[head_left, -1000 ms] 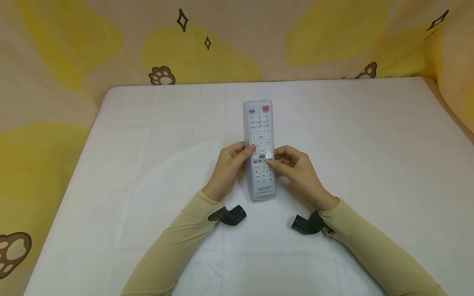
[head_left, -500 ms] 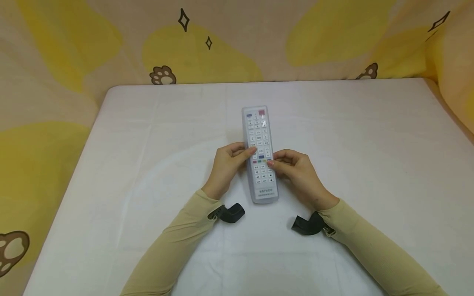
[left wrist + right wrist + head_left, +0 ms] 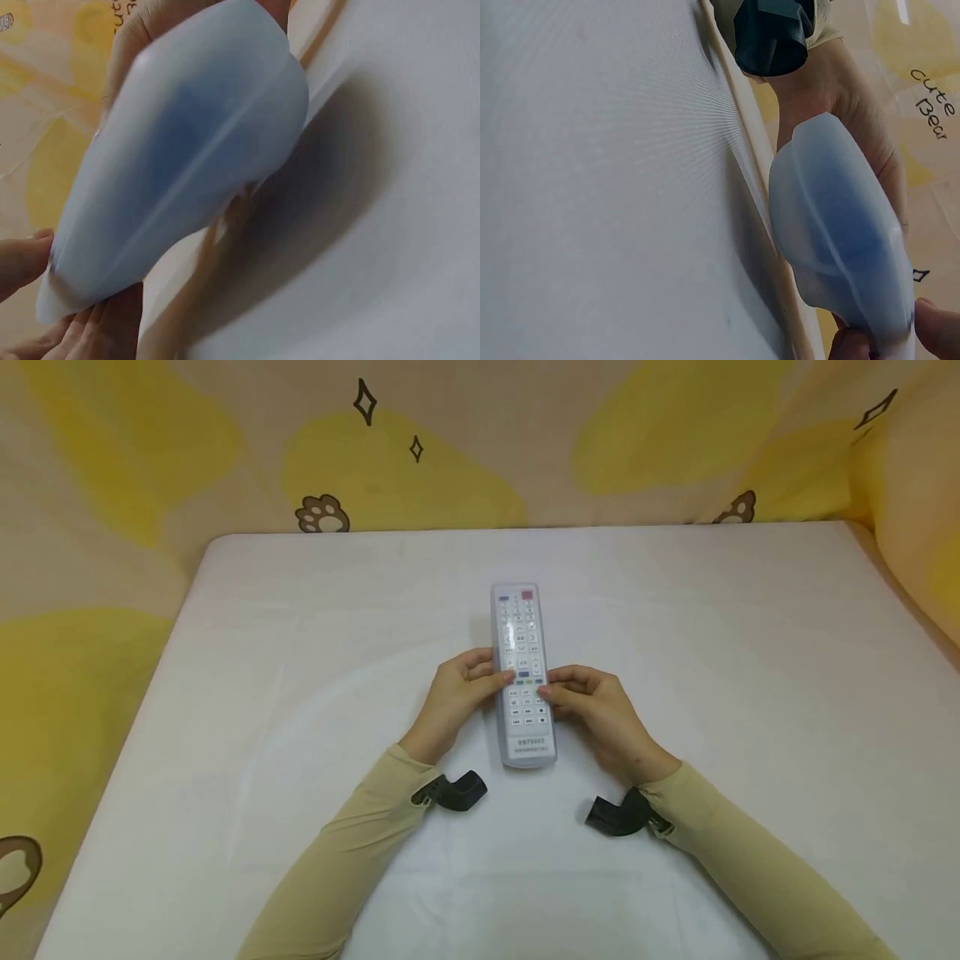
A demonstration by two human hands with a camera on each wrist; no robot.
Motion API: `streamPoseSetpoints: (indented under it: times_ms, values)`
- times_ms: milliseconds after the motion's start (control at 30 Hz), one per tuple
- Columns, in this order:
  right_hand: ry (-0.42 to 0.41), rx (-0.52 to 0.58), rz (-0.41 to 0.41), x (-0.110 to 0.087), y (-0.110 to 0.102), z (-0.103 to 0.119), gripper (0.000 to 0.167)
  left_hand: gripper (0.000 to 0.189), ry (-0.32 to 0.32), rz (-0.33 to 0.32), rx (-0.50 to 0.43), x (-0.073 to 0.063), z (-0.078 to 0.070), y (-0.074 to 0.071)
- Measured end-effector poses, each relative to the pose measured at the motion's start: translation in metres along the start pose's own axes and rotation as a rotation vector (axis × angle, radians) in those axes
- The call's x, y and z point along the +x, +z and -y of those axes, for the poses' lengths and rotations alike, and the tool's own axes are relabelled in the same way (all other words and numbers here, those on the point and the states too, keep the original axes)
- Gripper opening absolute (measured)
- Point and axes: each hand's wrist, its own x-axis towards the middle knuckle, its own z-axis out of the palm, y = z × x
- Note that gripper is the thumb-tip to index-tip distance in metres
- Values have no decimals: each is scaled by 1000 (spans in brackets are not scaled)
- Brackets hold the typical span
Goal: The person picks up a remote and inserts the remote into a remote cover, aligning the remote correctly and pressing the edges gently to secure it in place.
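A white remote control [image 3: 522, 647] in a translucent sleeve stands lengthwise between both hands, its keypad facing up toward the head view. My left hand [image 3: 459, 697] pinches its left edge, thumb on the keys and fingers behind. On the opposite edge my right hand [image 3: 596, 706] pinches it the same way, thumb near the coloured buttons. Both wrist views show the remote's end and bluish underside, as in the left wrist view, where the remote [image 3: 187, 150] hangs above its shadow. Seen from the right wrist, the remote [image 3: 847, 232] is held above the white surface.
A white-covered table [image 3: 300, 635] spreads under the hands. Behind it hangs a yellow and beige cloth [image 3: 465, 452] with paw prints. Black camera mounts sit on the left wrist [image 3: 457, 792] and the right wrist [image 3: 618, 814].
The remote's far end has come down and nearer in the head view, and its tilt has changed. Both hands keep their pinch and shift slightly; the left thumb sits a little lower on the keys.
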Motion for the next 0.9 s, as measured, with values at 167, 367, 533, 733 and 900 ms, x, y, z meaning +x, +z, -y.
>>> streamPoseSetpoints:
  times_ms: [167,367,533,733,900]
  values:
    - [16,-18,10,2,-1,-1,35,46,-6,12,69,4,2,-2]
    - [9,-108,35,11,-10,4,34,41,39,16,272,21,1,-3]
    - [-36,-252,56,23,-13,8,33,44,25,-42,391,32,-2,-3]
    - [-30,-270,50,26,-14,8,28,45,14,-102,403,33,-2,-1]
    - [-43,-320,55,28,-12,8,27,43,40,-117,467,28,-4,-3]
